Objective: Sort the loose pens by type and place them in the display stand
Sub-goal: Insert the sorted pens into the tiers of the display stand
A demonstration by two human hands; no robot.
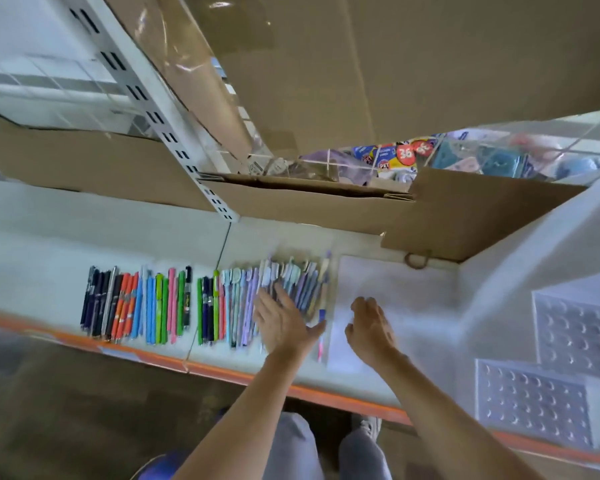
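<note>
My left hand (281, 322) lies flat, fingers spread wide, on slim pastel lilac and mint plastic pens (291, 289) at 12 o'clock of it. My right hand (369, 325) hovers just beside, fingers loosely curled, holding nothing, over a thin white sheet (395, 289). At 9 o'clock: a tidy row of dark navy, orange, blue, green and pink pens (136, 303), laid parallel. At 3 o'clock: a clear stepped plastic display stand with round holes (551, 368), blurred. All sit on a smooth white shelf with an orange front edge (32, 254). At 12 o'clock, brown corrugated cardboard boxes (326, 206) and a slotted grey metal upright (146, 95).
</note>
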